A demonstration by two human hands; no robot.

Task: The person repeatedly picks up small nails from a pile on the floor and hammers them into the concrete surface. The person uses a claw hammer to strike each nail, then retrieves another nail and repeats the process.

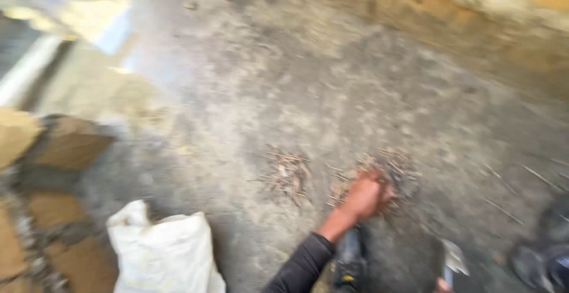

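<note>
The picture is blurred by motion. My left hand [366, 197], in a black sleeve, reaches down to the concrete floor, its fingers curled into a small heap of twigs and wood scraps [396, 171]. A second heap of the same scraps [288, 174] lies a little to its left, apart from the hand. Only a sliver of my right hand [442, 284] shows at the bottom edge, under a flat dark thing with a pale corner [451, 258]. Its grip is hidden.
A white sack [163, 251] stands at the lower left, with brown boards or cartons [65, 145] beyond it. A dark tool with yellow marks [351, 264] hangs below my arm. Loose sticks [504, 210] lie to the right, a dark object [548, 251] at the right edge, and an ochre wall [474, 8] behind.
</note>
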